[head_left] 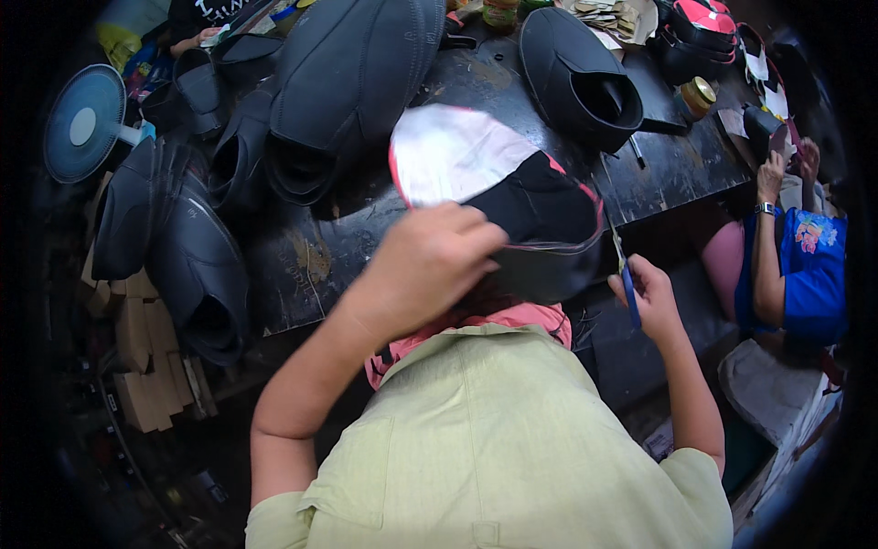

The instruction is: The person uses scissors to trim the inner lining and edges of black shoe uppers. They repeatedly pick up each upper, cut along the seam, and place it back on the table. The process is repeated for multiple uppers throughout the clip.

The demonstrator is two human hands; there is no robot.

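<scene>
In front of me on the table edge lies a shoe upper point(549, 206), inside showing: white lining at one end, black lining at the other, a pinkish-red edge around it. My left hand point(434, 254) is closed at its near rim, fingers curled and slightly blurred; the fingertips appear to pinch the edge, partly hidden by the hand. Scissors point(628, 291) with blue handles are in my right hand point(654, 297). Their blades point up and away, close beside the upper's right edge.
Black shoe uppers point(352, 82) crowd the table's left, and another point(581, 78) lies at the back right. A jar point(697, 96) stands near it. A blue fan point(84, 123) is at far left. A person in blue point(809, 265) works at right. Cardboard pieces point(146, 357) are stacked lower left.
</scene>
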